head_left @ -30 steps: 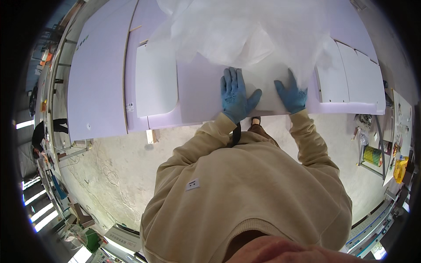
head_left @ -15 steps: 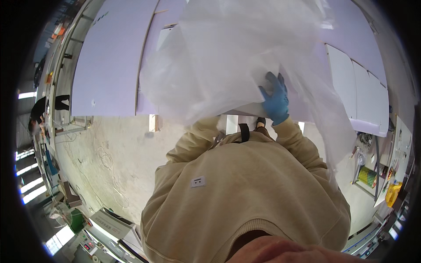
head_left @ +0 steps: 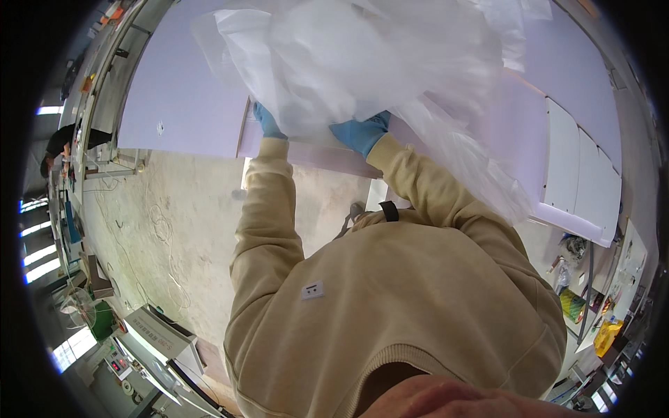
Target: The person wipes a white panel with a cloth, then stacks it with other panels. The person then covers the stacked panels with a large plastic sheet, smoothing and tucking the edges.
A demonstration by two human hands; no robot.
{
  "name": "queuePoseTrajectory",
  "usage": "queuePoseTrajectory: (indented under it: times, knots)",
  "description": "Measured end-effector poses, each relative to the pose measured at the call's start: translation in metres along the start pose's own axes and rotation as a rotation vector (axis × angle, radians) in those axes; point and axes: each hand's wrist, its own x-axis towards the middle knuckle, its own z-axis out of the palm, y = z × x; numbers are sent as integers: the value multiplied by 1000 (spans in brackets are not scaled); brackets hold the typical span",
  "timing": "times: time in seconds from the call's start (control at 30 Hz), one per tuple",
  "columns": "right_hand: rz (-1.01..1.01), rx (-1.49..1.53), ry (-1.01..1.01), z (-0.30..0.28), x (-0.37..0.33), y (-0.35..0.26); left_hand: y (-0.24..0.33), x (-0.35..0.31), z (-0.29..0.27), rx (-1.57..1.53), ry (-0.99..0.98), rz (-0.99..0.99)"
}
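Observation:
A large, thin, translucent white plastic sheet point(head_left: 376, 63) lies crumpled and billowing over the pale lilac worktop ahead of me. My left hand point(head_left: 267, 122), in a blue glove, reaches to the sheet's near left edge, beside a thin strip at the edge of a panel. My right hand point(head_left: 364, 134), also blue-gloved, is bent inward at the sheet's near edge and touches it. Folds of plastic cover most of the fingers of both hands, so their grip is hidden. One long fold of the sheet trails down to the right past my right forearm.
White panels point(head_left: 578, 167) lie on the right part of the worktop. A cable point(head_left: 164, 237) runs loosely over the floor at left. At lower left stands a cardboard box point(head_left: 160, 334). Another person point(head_left: 66, 143) bends over a bench at far left. A yellow bag point(head_left: 608, 338) sits at right.
Both hands have reached forward, and my left hand has come out from behind the sheet. My right hand has shifted left and turned inward. The sheet has moved away from me.

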Motion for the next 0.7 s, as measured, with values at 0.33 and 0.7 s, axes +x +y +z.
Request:
queuePoseTrajectory:
  times: [0.33, 0.7]
  knots:
    - [10, 254, 369, 32, 0, 7, 25, 8, 24, 24, -145, -77]
    - [47, 393, 175, -15, -23, 32, -4, 55, 8, 1233, -275, 119]
